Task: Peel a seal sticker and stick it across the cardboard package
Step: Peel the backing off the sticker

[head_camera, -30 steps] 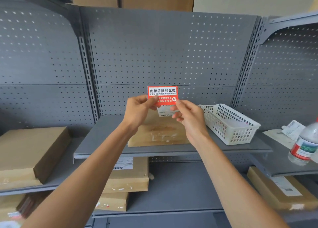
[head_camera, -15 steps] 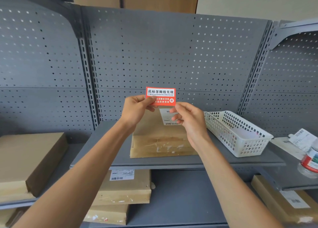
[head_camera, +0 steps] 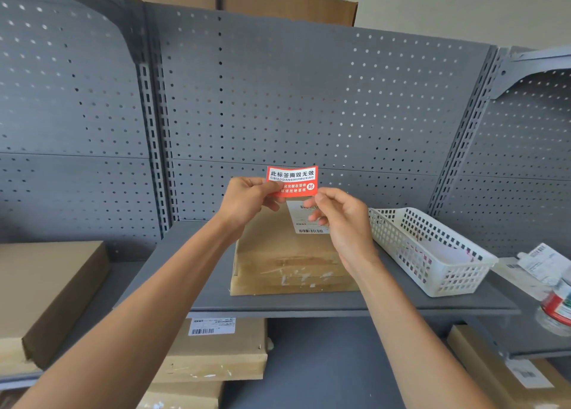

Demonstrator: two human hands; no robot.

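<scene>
A red seal sticker [head_camera: 292, 180] with white and black print is held up in front of the grey pegboard. My left hand [head_camera: 247, 201] pinches its lower left corner, and my right hand [head_camera: 343, 220] pinches its lower right corner. Below the hands, a flat cardboard package [head_camera: 287, 260] lies on the grey shelf [head_camera: 309, 303], with a white barcode label [head_camera: 304, 221] on its top partly hidden by my right fingers. The sticker hangs in the air above the package, apart from it.
A white plastic basket [head_camera: 432, 251] stands on the shelf right of the package. More cardboard packages lie on the left shelf [head_camera: 46, 294] and the lower shelf [head_camera: 216, 350]. A plastic bottle [head_camera: 557, 306] and paper labels sit at the far right.
The view has moved closer and tilted, so the shelf and package sit lower. Both hands keep the sticker between them; its edges now curl slightly.
</scene>
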